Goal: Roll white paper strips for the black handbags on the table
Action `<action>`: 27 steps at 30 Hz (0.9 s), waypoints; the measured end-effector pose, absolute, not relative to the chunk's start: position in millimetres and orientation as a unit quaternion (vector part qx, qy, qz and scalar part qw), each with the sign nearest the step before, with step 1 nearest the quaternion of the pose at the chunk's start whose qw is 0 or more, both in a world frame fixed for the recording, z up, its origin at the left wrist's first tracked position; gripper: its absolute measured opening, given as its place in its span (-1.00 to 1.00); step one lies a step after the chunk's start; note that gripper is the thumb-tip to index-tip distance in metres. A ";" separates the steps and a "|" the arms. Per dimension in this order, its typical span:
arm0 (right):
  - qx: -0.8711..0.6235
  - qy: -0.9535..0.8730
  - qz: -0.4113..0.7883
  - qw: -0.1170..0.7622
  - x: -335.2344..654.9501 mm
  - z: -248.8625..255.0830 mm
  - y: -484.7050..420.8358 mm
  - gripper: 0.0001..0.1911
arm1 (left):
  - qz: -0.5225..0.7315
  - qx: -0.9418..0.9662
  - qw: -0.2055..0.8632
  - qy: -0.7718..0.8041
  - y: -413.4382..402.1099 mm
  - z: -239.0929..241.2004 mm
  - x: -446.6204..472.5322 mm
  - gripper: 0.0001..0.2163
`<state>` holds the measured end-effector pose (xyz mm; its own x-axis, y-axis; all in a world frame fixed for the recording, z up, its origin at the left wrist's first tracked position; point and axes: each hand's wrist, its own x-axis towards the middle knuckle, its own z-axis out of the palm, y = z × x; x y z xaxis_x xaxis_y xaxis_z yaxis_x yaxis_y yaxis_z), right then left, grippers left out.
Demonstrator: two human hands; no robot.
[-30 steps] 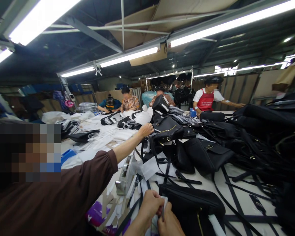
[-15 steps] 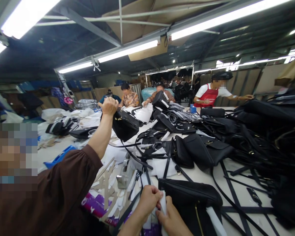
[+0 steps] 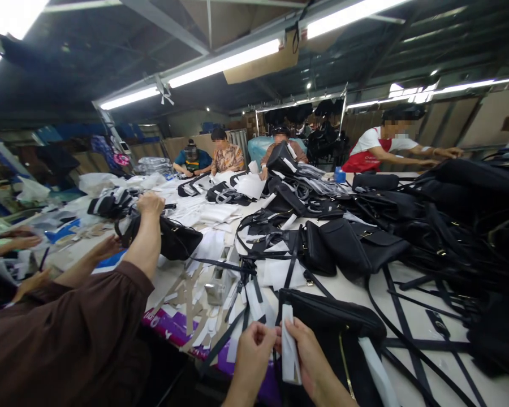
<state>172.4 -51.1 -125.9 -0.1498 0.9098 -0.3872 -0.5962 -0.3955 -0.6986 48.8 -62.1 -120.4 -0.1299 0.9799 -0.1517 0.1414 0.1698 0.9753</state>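
1. White wrapped strip (image 3: 289, 347) is standing nearly upright at the bottom centre of the frame, just in front of a black bag (image 3: 326, 319).
2. From where I'm watching, the right hand (image 3: 307, 350) is pinching the strip along its right side.
3. The left hand (image 3: 254, 347) is curling its fingers together near the strip's left edge; I cannot tell whether they are gripping anything.
4. That bag is lying on the bench (image 3: 498, 390), its gold zip (image 3: 346, 362) showing.
5. Paper scraps (image 3: 190, 311) are littering the bench left of the hands.
6. At the left, a brown-sleeved co-worker (image 3: 85, 316) is holding another black bag (image 3: 176, 236).
7. More black bags (image 3: 362, 243) are crowding the right.
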 end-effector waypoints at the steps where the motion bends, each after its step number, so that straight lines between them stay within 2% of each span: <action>1: -0.407 -0.189 0.728 0.519 171.4 -122.8 -52.3 -0.51 | 0.446 0.442 0.489 0.606 -74.5 -128.4 49.4 -0.70; 5: -0.425 -0.173 0.719 0.522 168.3 -117.0 -55.2 -0.50 | 0.428 0.382 0.580 0.579 -108.2 -158.8 69.7 -0.60; 8: -0.433 -0.148 0.721 0.520 168.0 -118.2 -54.3 -0.48 | 0.433 0.389 0.582 0.568 -106.2 -156.1 77.0 -0.66; 10: -0.441 -0.133 0.721 0.518 167.5 -119.9 -53.8 -0.45 | 0.424 0.418 0.558 0.578 -88.1 -130.6 54.4 -0.70; 13: -0.459 -0.143 0.702 0.525 163.9 -124.8 -54.7 -0.44 | 0.398 0.474 0.470 0.629 -35.4 -64.4 -26.7 -0.76; 16: -0.493 -0.176 0.654 0.546 156.7 -133.4 -55.4 -0.45 | 0.445 0.469 0.396 0.652 27.3 -4.7 -123.6 -0.78; 18: -0.512 -0.189 0.627 0.556 151.9 -139.7 -54.7 -0.45 | 0.471 0.465 0.347 0.665 55.7 11.0 -172.4 -0.75; 20: -0.524 -0.193 0.614 0.558 148.9 -145.5 -53.4 -0.45 | 0.488 0.465 0.297 0.677 66.8 5.9 -203.5 -0.80; 23: -0.553 -0.248 0.578 0.547 150.8 -154.5 -52.3 -0.47 | 0.497 0.473 0.242 0.686 62.7 -20.5 -227.7 -0.76; 27: -0.601 -0.412 0.493 0.476 163.1 -168.7 -53.1 -0.46 | 0.499 0.486 0.205 0.687 55.3 -41.4 -239.6 -0.79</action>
<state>163.1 -53.1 -168.7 0.1760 0.9640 -0.1995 0.0252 -0.2071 -0.9780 -239.6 55.3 -41.4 -0.4425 0.8733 0.2039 0.4633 0.0280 0.8858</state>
